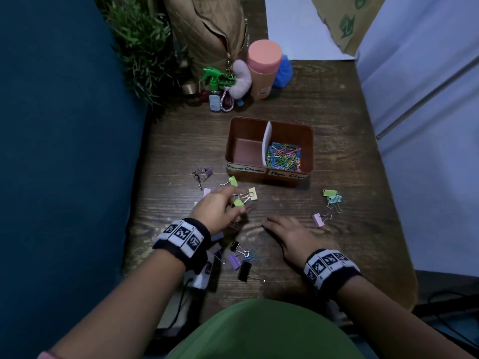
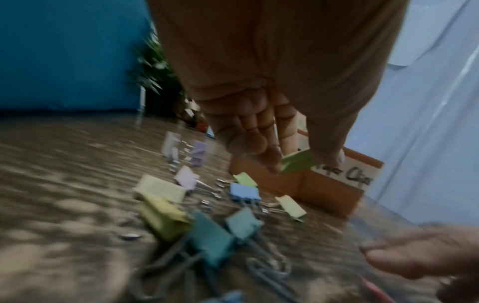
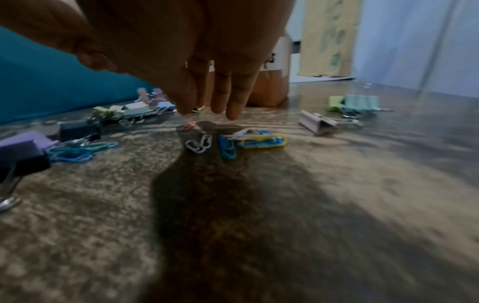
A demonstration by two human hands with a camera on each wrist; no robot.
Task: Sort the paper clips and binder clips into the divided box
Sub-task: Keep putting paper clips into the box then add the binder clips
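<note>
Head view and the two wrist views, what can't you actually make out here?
- Head view: the paper clips under the right hand are covered by it; only the right wrist view shows them.
- Head view: the left hand hides how its grip meets the green binder clip.
- Left wrist view: motion blur smears the loose binder clips; the thumb covers part of the box label.
- Right wrist view: the divided box is mostly behind the fingers.

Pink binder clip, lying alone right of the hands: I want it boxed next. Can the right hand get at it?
Probably yes: the right hand lies open just beside the pink binder clip, with only bare table between.
</note>
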